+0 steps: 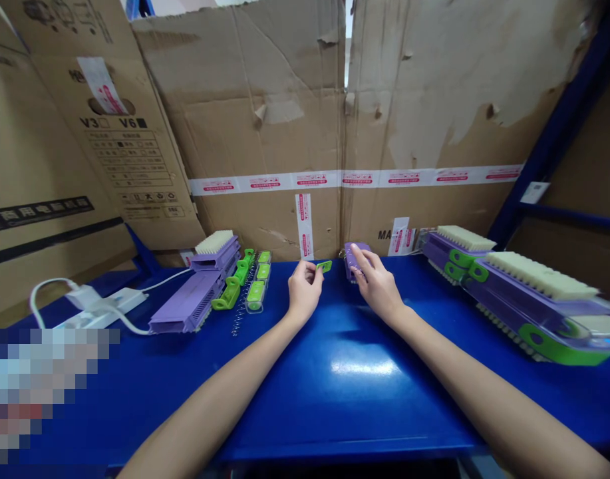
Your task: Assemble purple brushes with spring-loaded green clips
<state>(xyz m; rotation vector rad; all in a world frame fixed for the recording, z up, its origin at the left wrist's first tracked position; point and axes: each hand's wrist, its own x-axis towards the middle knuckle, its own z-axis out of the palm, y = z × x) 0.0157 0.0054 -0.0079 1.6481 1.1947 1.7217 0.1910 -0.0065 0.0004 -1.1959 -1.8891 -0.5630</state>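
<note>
— Two hands, both busy?
— Yes; the left hand (305,291) pinches a small green clip (324,267) between thumb and forefinger; the right hand (378,286) has its fingers wrapped over a purple brush block (354,255) resting on the blue tabletop (334,386).
— How do they lie?
— The clip hangs just left of the block, near but apart, its long side pointing toward it; the left hand is nearer; cardboard walls (265,100) behind, purple brushes (514,286) stacked at the right.

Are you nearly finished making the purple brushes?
Looks partway. Done: assembled brushes with green clips lie stacked at the right. In hand: the left hand pinches a green piece beside the purple piece that the right hand holds. Left: loose purple shells, green parts and springs wait at the left.
</note>
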